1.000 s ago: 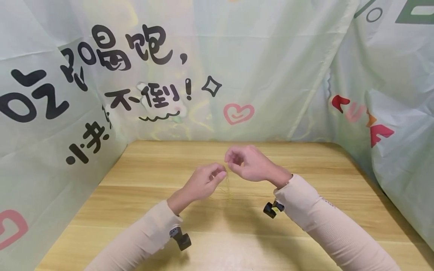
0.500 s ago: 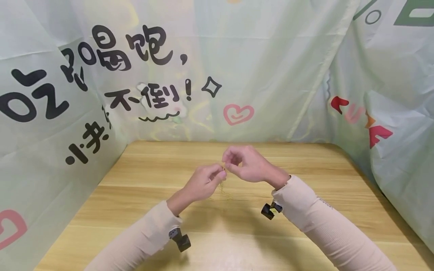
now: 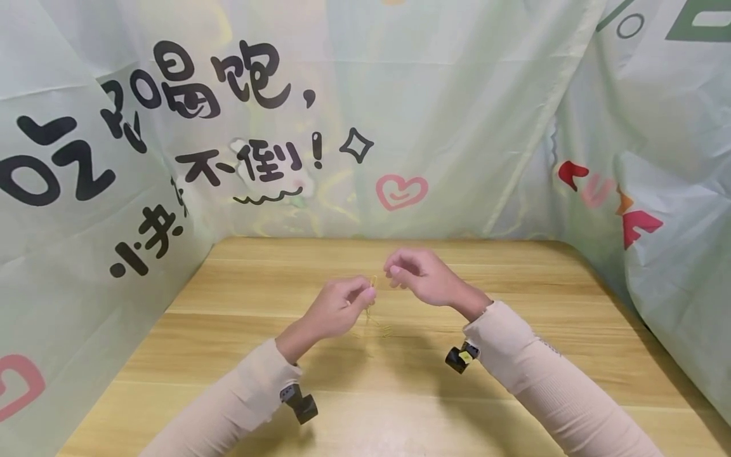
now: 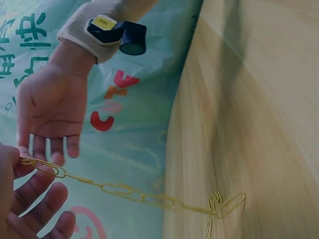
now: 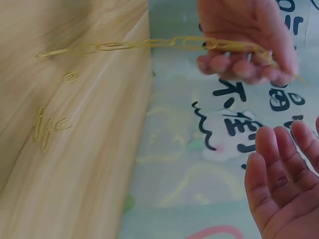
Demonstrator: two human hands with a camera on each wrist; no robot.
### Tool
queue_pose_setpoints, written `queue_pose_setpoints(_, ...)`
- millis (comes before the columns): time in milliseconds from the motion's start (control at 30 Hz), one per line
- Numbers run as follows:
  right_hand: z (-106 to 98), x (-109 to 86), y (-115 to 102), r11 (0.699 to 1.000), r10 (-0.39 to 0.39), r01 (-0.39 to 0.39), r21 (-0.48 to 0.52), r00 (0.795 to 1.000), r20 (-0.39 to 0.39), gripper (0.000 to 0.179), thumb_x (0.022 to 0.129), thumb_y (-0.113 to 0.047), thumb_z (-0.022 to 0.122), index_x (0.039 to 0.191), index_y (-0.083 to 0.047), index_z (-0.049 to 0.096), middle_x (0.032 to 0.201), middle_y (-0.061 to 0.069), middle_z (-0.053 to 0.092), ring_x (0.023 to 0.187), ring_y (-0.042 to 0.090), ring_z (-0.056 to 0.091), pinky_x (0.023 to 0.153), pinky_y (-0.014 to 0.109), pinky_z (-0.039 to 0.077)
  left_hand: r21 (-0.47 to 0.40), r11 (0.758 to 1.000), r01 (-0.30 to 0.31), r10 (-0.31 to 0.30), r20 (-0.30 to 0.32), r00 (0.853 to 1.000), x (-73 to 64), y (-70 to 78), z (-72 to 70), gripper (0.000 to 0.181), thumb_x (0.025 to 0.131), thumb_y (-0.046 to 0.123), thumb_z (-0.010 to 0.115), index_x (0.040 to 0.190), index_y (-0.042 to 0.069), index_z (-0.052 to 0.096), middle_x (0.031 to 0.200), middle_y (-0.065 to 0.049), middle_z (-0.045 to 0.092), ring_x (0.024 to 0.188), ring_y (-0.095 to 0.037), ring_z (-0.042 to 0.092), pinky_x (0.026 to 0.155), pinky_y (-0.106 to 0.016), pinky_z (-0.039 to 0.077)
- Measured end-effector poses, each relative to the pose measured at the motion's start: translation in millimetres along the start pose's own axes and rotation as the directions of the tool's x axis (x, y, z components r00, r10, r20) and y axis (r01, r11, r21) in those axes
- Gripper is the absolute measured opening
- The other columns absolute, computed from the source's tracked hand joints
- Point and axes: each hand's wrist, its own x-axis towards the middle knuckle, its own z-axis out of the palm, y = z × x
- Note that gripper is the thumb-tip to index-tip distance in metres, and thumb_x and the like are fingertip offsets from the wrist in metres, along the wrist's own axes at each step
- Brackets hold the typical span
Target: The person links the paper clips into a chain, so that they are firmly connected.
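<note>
My left hand (image 3: 337, 311) pinches the upper end of a chain of yellow paper clips (image 4: 83, 179) between thumb and index finger. One clip sticks up above the fingertips in the head view. The linked clips hang down towards the tabletop, as the right wrist view also shows. Just to the right, and apart from the chain in the head view, is my right hand (image 3: 425, 276). Its fingers are loosely bent and no clip shows in them, though part of its thumb and index finger is hidden in the wrist views.
Several loose yellow paper clips (image 5: 42, 127) lie on the wooden table (image 3: 245, 343) below the hands. Printed cloth (image 3: 457, 127) hangs around the back and both sides of the table. A small black camera sits on each wrist.
The right hand came close to the left fingertips, then drew back to the right. The left hand shifted slightly left and down, and a clip now stands above its fingertips.
</note>
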Motion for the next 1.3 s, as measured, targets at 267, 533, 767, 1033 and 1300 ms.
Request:
queue_pose_setpoints(267,4.2,-7.1,17.7,0.995,0.092,-0.091,-0.039,0.995,0.026,0.014,0.099,-0.009,0.053,0.101,0.0,0.064,0.085,0.009,0.065,0.076,0.022,0.063,0.068,0.034,0.054,-0.011,1.0,0.027,-0.027,-0.001,1.0,-0.7,0.9,-3.7,0.019,0.099,0.01,0.051,0.085,0.006,0.063,0.077,-0.004,0.064,0.068,-0.025,0.065,0.064,-0.03,0.053)
queue_pose_setpoints(533,15.5,-14.1,40.3,0.985,0.145,-0.137,-0.109,0.986,0.076,0.005,0.095,-0.008,0.06,0.095,-0.008,0.064,0.083,0.0,0.064,0.073,0.013,0.059,0.069,0.032,0.053,-0.046,0.999,0.023,-0.023,-0.006,1.0,-1.8,-0.8,-3.9,0.019,0.099,0.006,0.051,0.085,0.004,0.064,0.079,-0.006,0.065,0.069,-0.022,0.065,0.066,-0.029,0.055)
queue_pose_setpoints(767,26.9,-20.2,52.1,0.978,0.175,-0.158,-0.137,0.977,0.12,0.004,0.093,-0.007,0.062,0.095,-0.006,0.065,0.084,0.001,0.065,0.072,0.01,0.06,0.069,0.03,0.052,-0.067,0.997,0.038,-0.04,-0.032,0.999,-3.9,-0.2,-4.2,0.018,0.098,0.003,0.051,0.086,0.002,0.064,0.081,-0.005,0.065,0.072,-0.018,0.064,0.068,-0.03,0.055)
queue_pose_setpoints(1033,44.3,-24.5,71.3,0.948,0.271,-0.224,-0.224,0.941,0.205,0.009,0.092,-0.008,0.063,0.099,-0.002,0.066,0.086,-0.001,0.065,0.076,0.012,0.061,0.069,0.029,0.052,-0.118,0.992,0.047,-0.055,-0.059,0.997,-4.8,2.0,-4.8,0.019,0.098,0.001,0.05,0.084,0.003,0.062,0.076,-0.005,0.062,0.067,-0.028,0.061,0.065,-0.032,0.053)
queue_pose_setpoints(1300,58.4,-23.5,76.7,0.922,0.336,-0.267,-0.28,0.91,0.241,0.017,0.092,-0.012,0.065,0.106,-0.003,0.065,0.088,0.001,0.067,0.079,0.015,0.063,0.073,0.033,0.053,-0.135,0.99,0.03,-0.041,-0.079,0.996,-4.6,1.8,-5.7,0.02,0.098,0.001,0.049,0.084,0.003,0.062,0.076,-0.005,0.061,0.066,-0.029,0.059,0.065,-0.031,0.052)
